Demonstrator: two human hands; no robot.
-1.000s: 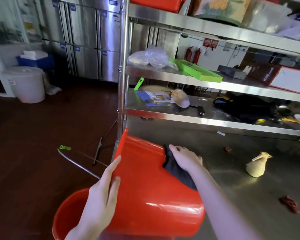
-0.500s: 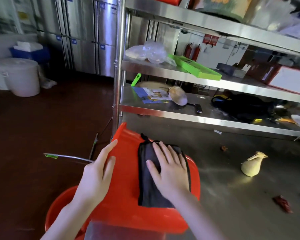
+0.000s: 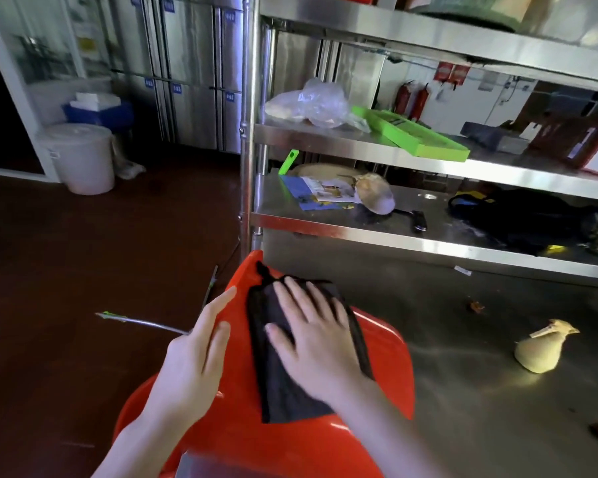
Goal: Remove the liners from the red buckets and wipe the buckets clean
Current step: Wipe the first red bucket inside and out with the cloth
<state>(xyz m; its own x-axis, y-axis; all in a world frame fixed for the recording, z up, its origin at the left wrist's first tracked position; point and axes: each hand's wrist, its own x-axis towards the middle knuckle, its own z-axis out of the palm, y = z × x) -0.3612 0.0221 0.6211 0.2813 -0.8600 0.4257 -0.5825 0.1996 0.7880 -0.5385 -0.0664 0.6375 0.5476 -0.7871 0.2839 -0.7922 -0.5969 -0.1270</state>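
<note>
Glossy red plastic all over the red bucket [image 3: 390, 360], smooth-walled, with pale streaks of light along its curve. Lay tipped over at the left edge of the steel table [image 3: 463, 391], directly under both sets of fingers. Ran lengthwise from the wrists out past the fingertips, narrower end pointing away toward the shelf post [image 3: 247, 167] beyond the fingertips, broader end back toward the forearms. Could not make out the mouth from this angle. Showed a further red curve below the left wrist, out past the table edge; unclear whether the same bucket's rim or a second one.

Pressed a dark cloth [image 3: 273, 384] flat onto the upper wall with the right hand [image 3: 318, 343], palm down, fingers [image 3: 290, 294] straight and spread, gripping nothing. Left a strip of fabric bare on the thumb side, a narrow band past the little finger, and a bunched corner sticking out ahead of the index fingertip.

Rested the left hand [image 3: 194, 360] open on the bucket's left flank, fingers [image 3: 221, 301] straight and close together, tips aimed along the long axis, thumb on the red wall near the cloth's edge but apart from it.

Off past the right little finger, well apart on the table, a tan pouch [image 3: 539, 350]. Off to the left of the left fingertips, down on the dark floor, a thin metal rod [image 3: 152, 324] with a green tip.
</note>
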